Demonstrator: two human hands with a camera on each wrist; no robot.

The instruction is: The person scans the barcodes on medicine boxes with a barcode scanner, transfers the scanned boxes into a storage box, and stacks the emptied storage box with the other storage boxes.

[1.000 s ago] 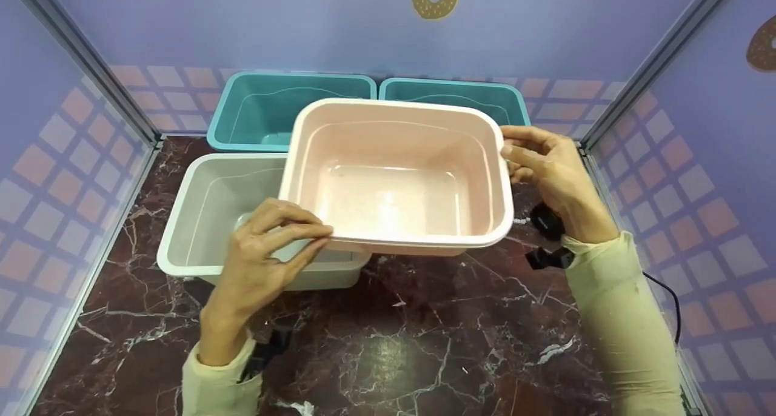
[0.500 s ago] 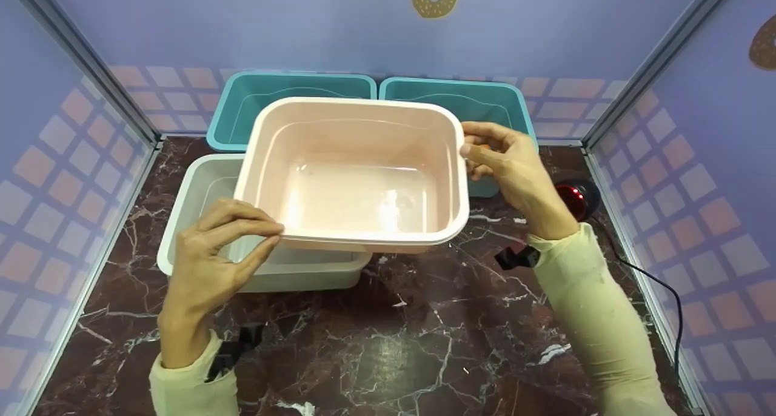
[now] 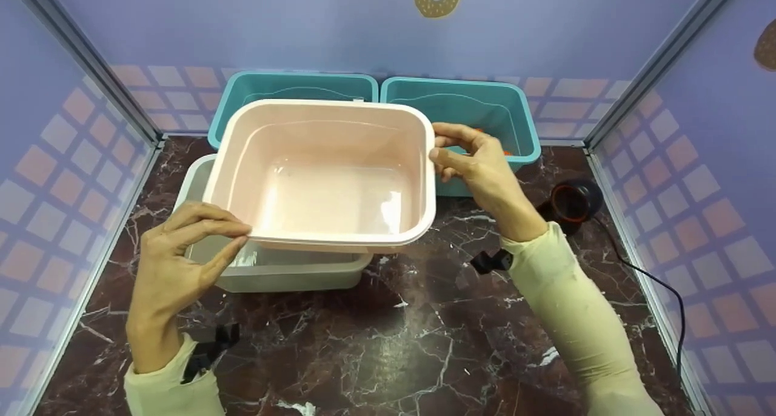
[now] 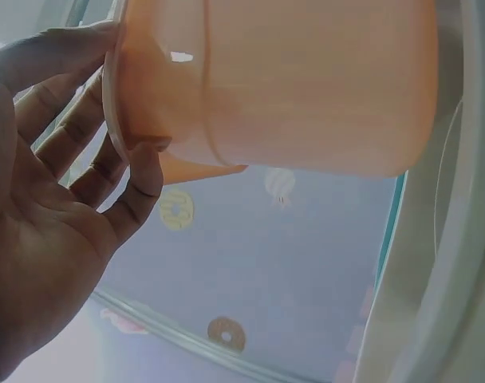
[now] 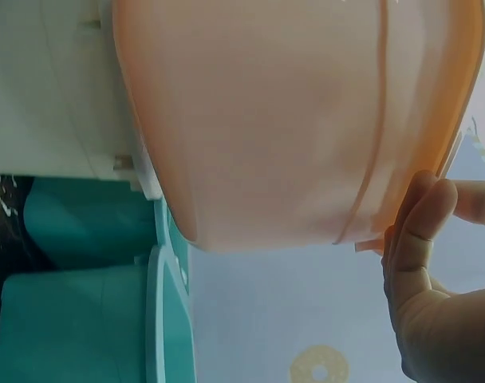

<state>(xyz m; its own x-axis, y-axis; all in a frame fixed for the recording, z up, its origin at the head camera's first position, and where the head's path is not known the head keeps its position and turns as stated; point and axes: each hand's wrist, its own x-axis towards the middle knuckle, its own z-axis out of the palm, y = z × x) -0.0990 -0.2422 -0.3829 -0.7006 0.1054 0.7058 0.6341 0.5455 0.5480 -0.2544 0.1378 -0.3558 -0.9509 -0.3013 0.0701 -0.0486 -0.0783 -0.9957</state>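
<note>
A pale pink plastic basin [image 3: 327,204] is held up over a light grey bin [image 3: 297,280], covering most of its opening. Its inside shows nothing in it. My left hand [image 3: 176,264] pinches the rim at the near left corner, thumb below and fingers above. At the right side, my right hand [image 3: 479,167] pinches the rim between thumb and fingers. From beneath, the basin's outer wall [image 4: 306,88] fills much of the left wrist view. Whether the basin touches the grey bin is hard to tell.
Two teal bins, left [image 3: 291,86] and right [image 3: 518,125], stand side by side along the back wall [image 3: 303,28]. Some orange things [image 3: 507,153] show inside the right one. A black round device [image 3: 575,202] with a cable [image 3: 661,287] lies on the dark marble surface [image 3: 412,343] at right.
Both hands have carried the pink basin leftward, over the grey bin. More of the right teal bin, its orange contents and the black device now show.
</note>
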